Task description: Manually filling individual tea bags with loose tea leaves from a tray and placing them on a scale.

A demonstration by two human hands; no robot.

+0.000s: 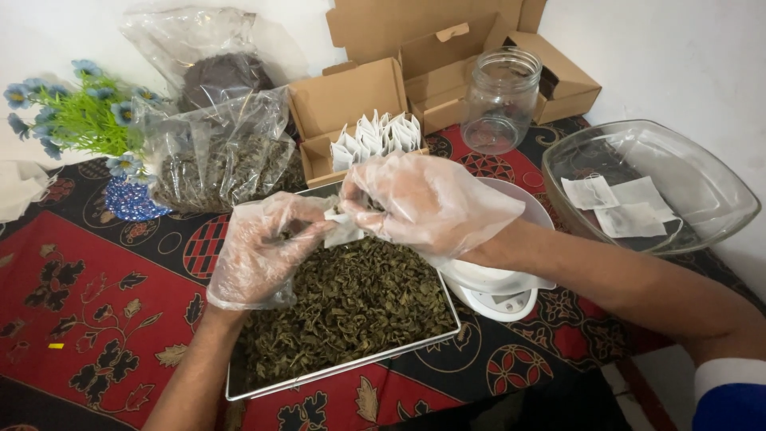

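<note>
Above the metal tray (239,389) of dried green leaves (351,303), both gloved hands meet around a small white filter bag (345,229); the left hand (259,251) is closed on the bag's left side, fingers curled and pinching it, while the right hand (427,201) comes in from the right and above, its fingers bent down onto the bag's upper edge, gripping it too; the bag lies between the two hands, touching both, so neither is clearly nearer; its long axis seems to run roughly left to right, slightly tilted, though the gloves hide most of it and which way its mouth points cannot be told; the bag hangs just over the far part of the leaves, apart from them. Behind the hands, an open cardboard box (335,100) holds a row of upright empty bags (379,134); a glass jar (501,100) stands to its right; a white scale (499,291) sits under the right forearm; a glass bowl (718,183) at far right holds flat bags (618,207).
</note>
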